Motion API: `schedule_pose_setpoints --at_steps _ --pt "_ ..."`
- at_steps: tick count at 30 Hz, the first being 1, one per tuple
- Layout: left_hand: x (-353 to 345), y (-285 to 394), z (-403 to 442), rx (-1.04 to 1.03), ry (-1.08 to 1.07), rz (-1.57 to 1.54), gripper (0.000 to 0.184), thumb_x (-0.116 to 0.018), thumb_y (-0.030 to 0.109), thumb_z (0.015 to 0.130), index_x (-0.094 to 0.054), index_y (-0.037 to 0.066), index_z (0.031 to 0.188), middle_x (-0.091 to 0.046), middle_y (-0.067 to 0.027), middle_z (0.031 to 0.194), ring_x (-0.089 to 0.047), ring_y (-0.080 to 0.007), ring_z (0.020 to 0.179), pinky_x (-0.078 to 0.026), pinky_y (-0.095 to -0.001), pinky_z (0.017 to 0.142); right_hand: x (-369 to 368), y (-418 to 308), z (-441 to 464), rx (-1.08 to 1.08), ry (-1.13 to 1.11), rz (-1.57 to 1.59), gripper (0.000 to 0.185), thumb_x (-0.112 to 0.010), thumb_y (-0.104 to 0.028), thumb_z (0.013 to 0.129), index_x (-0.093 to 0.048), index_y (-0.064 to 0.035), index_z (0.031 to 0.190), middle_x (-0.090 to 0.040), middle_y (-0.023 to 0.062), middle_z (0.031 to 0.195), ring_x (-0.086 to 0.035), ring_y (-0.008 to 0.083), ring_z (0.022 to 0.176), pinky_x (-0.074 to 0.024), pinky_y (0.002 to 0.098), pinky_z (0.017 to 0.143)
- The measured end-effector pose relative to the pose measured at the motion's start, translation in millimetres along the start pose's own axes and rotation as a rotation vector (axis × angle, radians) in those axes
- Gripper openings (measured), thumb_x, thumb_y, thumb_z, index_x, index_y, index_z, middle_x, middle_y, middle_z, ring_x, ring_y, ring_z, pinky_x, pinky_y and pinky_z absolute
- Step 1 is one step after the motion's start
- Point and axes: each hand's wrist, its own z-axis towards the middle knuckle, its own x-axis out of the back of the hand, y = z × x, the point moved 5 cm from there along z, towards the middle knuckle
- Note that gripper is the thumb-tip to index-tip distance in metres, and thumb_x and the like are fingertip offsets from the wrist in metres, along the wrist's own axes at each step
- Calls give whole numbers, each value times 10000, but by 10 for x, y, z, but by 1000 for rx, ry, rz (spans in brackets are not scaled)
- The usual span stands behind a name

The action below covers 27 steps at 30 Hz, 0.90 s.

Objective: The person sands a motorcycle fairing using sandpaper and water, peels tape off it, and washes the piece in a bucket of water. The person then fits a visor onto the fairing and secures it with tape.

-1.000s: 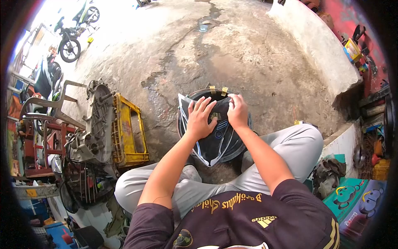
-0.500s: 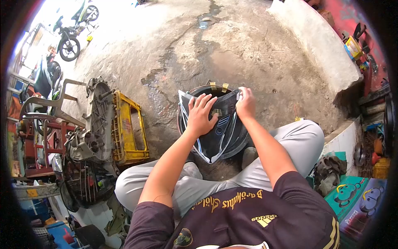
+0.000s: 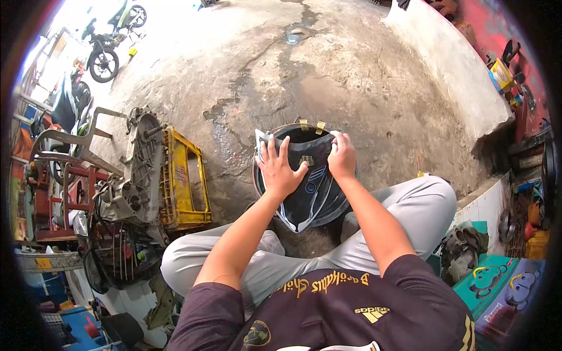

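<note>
A black V-shaped motorcycle body panel (image 3: 314, 202) with white edging and blue markings lies across a round black tub (image 3: 300, 133) between my knees. Its pointed end faces me. On the panel's left half, my left hand (image 3: 280, 168) rests with fingers spread. My right hand (image 3: 342, 157) has its fingers curled on the upper right corner of the panel, thumb and forefinger close together at the edge. A small yellowish patch (image 3: 306, 159) sits between the hands. Two yellowish tabs (image 3: 320, 127) are on the tub's far rim. Most of the tub's inside is hidden.
To the left stand a yellow crate (image 3: 196, 217), a metal engine casing (image 3: 140, 158) and a chair (image 3: 88, 146). Motorcycles (image 3: 103, 63) are at the far left. A white wall (image 3: 451, 70) runs along the right, near a green box (image 3: 477, 284). Wet streaks mark the concrete floor (image 3: 345, 76).
My right hand has shifted slightly left and down, and the panel's right corner has moved inward. My left hand has opened out a little more. The view has shifted slightly.
</note>
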Motion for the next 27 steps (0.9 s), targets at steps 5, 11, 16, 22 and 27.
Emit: schedule_pose_setpoints --at_steps 5,11,16,22,27 --pt "-103 -89 -30 17 0 -69 931 -755 444 798 -351 167 1590 -261 -231 1654 -220 -481 1524 -152 -651 1215 66 118 71 -44 46 -47 342 -551 82 875 -611 -44 1187 -621 169 971 -638 380 946 -518 481 843" --pt "-96 -125 -66 -9 -20 -86 945 -746 410 792 -334 136 1598 -257 -241 1659 -208 -488 1530 -137 -631 1227 25 247 135 -75 -1 -10 454 -583 58 872 -584 -90 1301 -635 126 968 -661 338 914 -536 454 805" --pt "-89 -113 -61 -37 -24 -100 924 -740 374 800 -341 114 1592 -261 -241 1657 -204 -475 1535 -135 -626 1229 148 132 -43 -198 48 -3 482 -573 77 862 -585 -99 1311 -654 128 974 -671 329 896 -540 445 797" --pt "-108 -117 -37 -51 -28 -114 916 -736 354 802 -344 103 1590 -261 -240 1656 -194 -477 1538 -135 -625 1231 87 311 218 -81 70 34 511 -613 123 826 -605 -98 1287 -648 117 918 -665 298 852 -540 415 773" --pt "-66 -124 -5 -52 -45 -110 910 -734 344 801 -348 95 1587 -261 -240 1656 -191 -476 1538 -135 -623 1231 116 188 74 -94 21 31 504 -609 122 842 -591 -91 1298 -628 99 907 -656 268 848 -537 393 785"
